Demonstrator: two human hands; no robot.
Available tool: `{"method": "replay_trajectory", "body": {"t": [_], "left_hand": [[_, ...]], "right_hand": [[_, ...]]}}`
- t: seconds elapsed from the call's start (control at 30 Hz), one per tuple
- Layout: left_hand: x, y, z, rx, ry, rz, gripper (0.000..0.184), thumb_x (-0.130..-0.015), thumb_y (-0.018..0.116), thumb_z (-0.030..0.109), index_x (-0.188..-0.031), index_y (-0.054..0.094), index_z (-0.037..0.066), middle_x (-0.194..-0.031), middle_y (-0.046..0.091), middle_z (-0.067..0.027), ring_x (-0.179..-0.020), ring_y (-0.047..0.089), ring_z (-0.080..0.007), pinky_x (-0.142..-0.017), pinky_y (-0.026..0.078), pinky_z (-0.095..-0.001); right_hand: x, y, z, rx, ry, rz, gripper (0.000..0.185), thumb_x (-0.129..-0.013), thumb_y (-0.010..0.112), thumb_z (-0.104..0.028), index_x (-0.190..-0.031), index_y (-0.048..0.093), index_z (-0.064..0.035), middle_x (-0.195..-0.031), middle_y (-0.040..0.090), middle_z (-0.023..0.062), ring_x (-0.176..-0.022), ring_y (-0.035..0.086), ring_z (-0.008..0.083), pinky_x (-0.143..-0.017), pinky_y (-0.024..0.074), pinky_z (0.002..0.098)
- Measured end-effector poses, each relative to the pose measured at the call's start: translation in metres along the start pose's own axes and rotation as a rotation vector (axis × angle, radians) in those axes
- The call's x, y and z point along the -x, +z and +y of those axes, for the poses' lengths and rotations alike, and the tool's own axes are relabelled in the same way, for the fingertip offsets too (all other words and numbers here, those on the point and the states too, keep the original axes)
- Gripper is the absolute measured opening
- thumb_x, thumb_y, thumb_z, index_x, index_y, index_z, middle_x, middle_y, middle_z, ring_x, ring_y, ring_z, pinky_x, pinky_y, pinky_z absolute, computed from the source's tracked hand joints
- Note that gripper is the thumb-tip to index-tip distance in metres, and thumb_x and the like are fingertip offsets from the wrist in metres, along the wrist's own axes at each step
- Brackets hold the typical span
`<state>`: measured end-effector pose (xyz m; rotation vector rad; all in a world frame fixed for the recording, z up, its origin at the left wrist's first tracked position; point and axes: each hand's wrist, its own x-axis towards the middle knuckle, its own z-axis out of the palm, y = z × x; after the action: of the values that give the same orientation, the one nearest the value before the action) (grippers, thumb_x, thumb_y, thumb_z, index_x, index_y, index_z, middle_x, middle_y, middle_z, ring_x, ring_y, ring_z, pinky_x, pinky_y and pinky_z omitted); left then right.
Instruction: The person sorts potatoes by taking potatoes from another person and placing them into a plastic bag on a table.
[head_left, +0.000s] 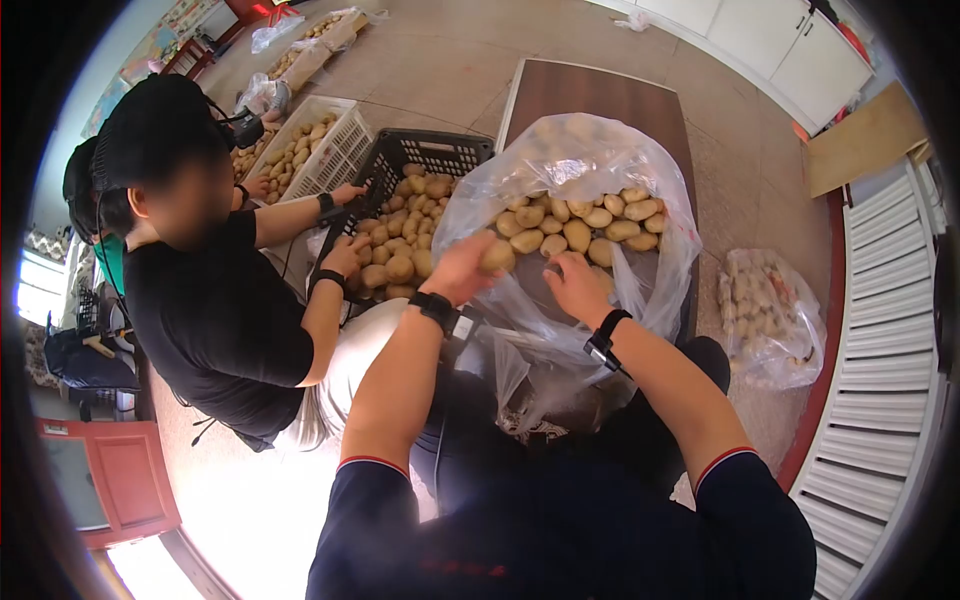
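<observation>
A large clear plastic bag (655,160) lies spread over a brown table, with many potatoes (577,236) in its mouth. At the bag's left side, my left hand (463,270) is closed around a potato (497,257). My right hand (580,290) is at the near edge of the bag's opening, fingers bent and a little apart, with no held object visible. One potato (602,280) sits right beside its fingers, partly covered. Each of my wrists wears a dark strap with a small device.
On my left, a co-worker (220,270) in black reaches into a black crate (425,150) of potatoes. Behind it stands a white crate (345,150) with more. A filled plastic bag (770,315) rests on the floor at right, near a white radiator (875,330).
</observation>
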<state>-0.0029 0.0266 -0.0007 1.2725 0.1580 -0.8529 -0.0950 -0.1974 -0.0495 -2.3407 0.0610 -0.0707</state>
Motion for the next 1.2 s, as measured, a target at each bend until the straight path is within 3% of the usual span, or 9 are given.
{"method": "replay_trajectory", "body": {"t": [0.13,0.5,0.6,0.7,0.8,0.9,1.03,1.1,1.2], "left_hand": [[-0.011,-0.023,0.003,0.199,0.132,0.181,0.028,-0.097,0.052,0.031,-0.11,0.056,0.006,-0.091,0.063,-0.0077,-0.071,0.063,-0.0197,-0.057,0.053,-0.0311],[-0.026,-0.091,-0.015,0.582,0.51,0.549,0.031,-0.095,0.055,0.027,-0.113,0.056,0.003,-0.112,0.061,-0.0179,-0.09,0.063,-0.0327,-0.076,0.055,-0.0451],[-0.012,-0.098,-0.016,-0.696,0.62,0.829,0.039,-0.089,0.062,0.032,-0.109,0.059,-0.001,-0.117,0.059,-0.0228,-0.099,0.061,-0.0375,-0.085,0.052,-0.0449],[-0.017,-0.098,-0.024,-0.452,0.739,0.903,0.046,-0.084,0.067,0.038,-0.105,0.061,-0.003,-0.113,0.06,-0.0258,-0.103,0.059,-0.0402,-0.09,0.048,-0.0441],[-0.022,-0.111,-0.031,-1.143,0.848,1.1,0.015,-0.091,0.058,0.014,-0.101,0.059,0.004,-0.095,0.062,-0.0103,-0.083,0.062,-0.0241,-0.066,0.055,-0.0378],[-0.032,-0.124,-0.032,-1.345,0.73,1.067,0.014,-0.09,0.057,0.015,-0.091,0.058,0.001,-0.089,0.062,-0.011,-0.077,0.062,-0.0229,-0.062,0.053,-0.0375],[-0.064,-0.121,-0.035,-0.256,0.774,0.628,0.021,-0.091,0.053,0.021,-0.098,0.058,0.002,-0.088,0.061,-0.0081,-0.064,0.061,-0.0222,-0.056,0.052,-0.0361],[-0.035,-0.072,-0.015,0.247,0.419,0.552,0.03,-0.091,0.054,0.026,-0.109,0.058,0.003,-0.092,0.061,-0.0065,-0.063,0.062,-0.0207,-0.053,0.05,-0.0342],[-0.003,-0.023,0.0,0.019,0.327,0.423,0.04,-0.091,0.054,0.034,-0.119,0.056,0.005,-0.101,0.06,-0.007,-0.063,0.063,-0.0202,-0.052,0.05,-0.034]], "right_hand": [[0.003,-0.009,0.011,0.202,-0.002,-0.039,0.046,-0.083,0.065,-0.02,-0.123,0.049,-0.0045,-0.137,0.044,0.0225,-0.106,0.057,0.0422,-0.089,0.0483,0.0468],[0.014,0.001,0.018,0.484,-0.177,-0.031,0.051,-0.077,0.071,-0.015,-0.124,0.053,-0.0095,-0.123,0.05,0.0183,-0.095,0.06,0.0397,-0.083,0.0503,0.0468],[0.021,0.003,0.013,0.467,-0.116,-0.147,0.049,-0.076,0.071,-0.014,-0.123,0.054,-0.0097,-0.122,0.05,0.0183,-0.099,0.059,0.039,-0.085,0.0494,0.0461],[0.033,0.002,0.013,0.43,-0.037,-0.205,0.049,-0.076,0.069,-0.012,-0.123,0.054,-0.0099,-0.122,0.051,0.0178,-0.102,0.058,0.0378,-0.087,0.0488,0.0455],[0.038,0.003,0.021,0.334,-0.034,-0.151,0.049,-0.074,0.067,-0.008,-0.122,0.055,-0.0098,-0.123,0.051,0.0175,-0.105,0.057,0.038,-0.089,0.0484,0.0448],[0.039,0.004,0.02,0.185,-0.012,-0.096,0.049,-0.073,0.066,-0.005,-0.121,0.056,-0.0095,-0.121,0.053,0.0179,-0.106,0.057,0.0382,-0.09,0.048,0.0433],[0.03,0.003,0.018,-0.086,0.028,-0.013,0.055,-0.073,0.064,-0.004,-0.126,0.052,-0.0084,-0.116,0.055,0.0162,-0.099,0.059,0.0338,-0.082,0.05,0.0388],[0.021,0.001,0.012,-0.225,0.163,-0.063,0.055,-0.075,0.063,-0.006,-0.128,0.051,-0.0087,-0.114,0.055,0.0136,-0.094,0.061,0.029,-0.072,0.0533,0.0353],[0.012,-0.001,0.008,-0.664,0.416,-0.113,0.053,-0.079,0.061,-0.007,-0.13,0.05,-0.0057,-0.103,0.058,0.0096,-0.083,0.063,0.0225,-0.06,0.052,0.03]]}}
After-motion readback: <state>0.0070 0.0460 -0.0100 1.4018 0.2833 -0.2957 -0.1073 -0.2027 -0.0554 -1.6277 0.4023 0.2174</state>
